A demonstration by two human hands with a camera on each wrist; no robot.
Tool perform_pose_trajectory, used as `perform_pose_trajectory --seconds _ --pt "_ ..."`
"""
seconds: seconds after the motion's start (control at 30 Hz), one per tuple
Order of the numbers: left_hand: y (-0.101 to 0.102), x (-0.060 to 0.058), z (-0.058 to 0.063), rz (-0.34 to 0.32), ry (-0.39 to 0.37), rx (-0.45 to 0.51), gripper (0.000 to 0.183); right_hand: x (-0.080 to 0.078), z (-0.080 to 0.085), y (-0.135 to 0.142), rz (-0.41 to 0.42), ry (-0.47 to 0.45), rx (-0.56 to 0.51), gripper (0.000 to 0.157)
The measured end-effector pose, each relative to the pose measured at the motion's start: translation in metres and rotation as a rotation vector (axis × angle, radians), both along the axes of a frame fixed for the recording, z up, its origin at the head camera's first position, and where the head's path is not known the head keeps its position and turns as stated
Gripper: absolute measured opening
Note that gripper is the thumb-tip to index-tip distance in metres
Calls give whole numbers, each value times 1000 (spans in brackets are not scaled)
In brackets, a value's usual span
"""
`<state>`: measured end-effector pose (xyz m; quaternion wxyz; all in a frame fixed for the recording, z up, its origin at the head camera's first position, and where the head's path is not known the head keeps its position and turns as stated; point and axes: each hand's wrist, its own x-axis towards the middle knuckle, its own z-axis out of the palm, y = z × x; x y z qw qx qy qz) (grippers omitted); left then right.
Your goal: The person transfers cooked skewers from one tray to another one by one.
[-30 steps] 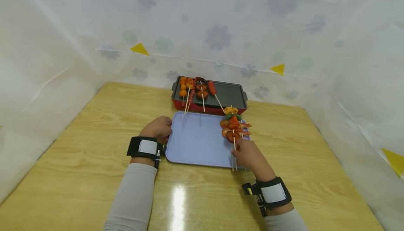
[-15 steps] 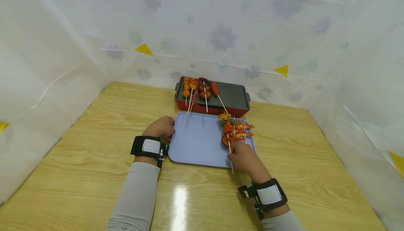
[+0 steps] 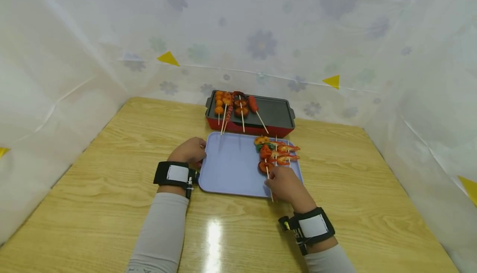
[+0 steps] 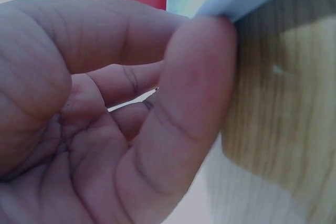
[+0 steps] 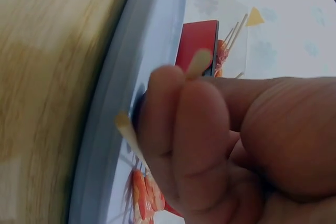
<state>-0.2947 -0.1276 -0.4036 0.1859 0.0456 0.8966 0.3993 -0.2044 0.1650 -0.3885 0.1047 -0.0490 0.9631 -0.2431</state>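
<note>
My left hand (image 3: 191,150) pinches the left rim of a lilac tray (image 3: 230,166) lying on the table. Seen from the left wrist, its thumb and index fingertips meet at the tray's edge. My right hand (image 3: 286,184) pinches the wooden stick of a mixed skewer (image 3: 265,153), low over the tray's right part. Threaded on this skewer are a yellow piece, a green one, a red-orange one and a round brown slice. The stick's end (image 5: 199,63) pokes out past the fingers in the right wrist view. Just right of it, shrimp skewers (image 3: 290,149) lie on the tray.
Behind the tray stands a red grill with a black plate (image 3: 275,113). On its left half lie orange ball skewers (image 3: 218,104), a round brown slice skewer (image 3: 241,110) and a red sausage skewer (image 3: 253,104), sticks jutting over the front. White sheeting surrounds the table.
My right hand has moved left and down with the mixed skewer, bringing it from over the shrimp skewers to their left. My left hand stays at the tray's rim.
</note>
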Motion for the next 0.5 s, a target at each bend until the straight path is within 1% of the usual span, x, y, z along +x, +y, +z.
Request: perform_pose_trajectory --seconds 0.07,0.13,0.2,0.3,0.33,0.4,0.5 --pt "-1 1 0 -4 6 -7 19 0 0 -2 -5 -14 -5 15" --pt "-1 1 0 0 5 -13 25 1 1 -4 -12 -23 -2 16" --pt "-1 1 0 4 6 -22 30 1 3 -3 -13 10 12 16" --pt "0 -1 -1 1 9 -42 37 1 7 0 -12 109 58 18" --pt "0 -1 -1 -3 13 -50 36 1 7 0 -8 151 67 18" --pt "0 -1 -1 -4 15 -57 29 -1 7 1 11 254 90 18" --pt "-1 -1 -2 -4 16 -54 25 -2 5 2 56 432 143 17"
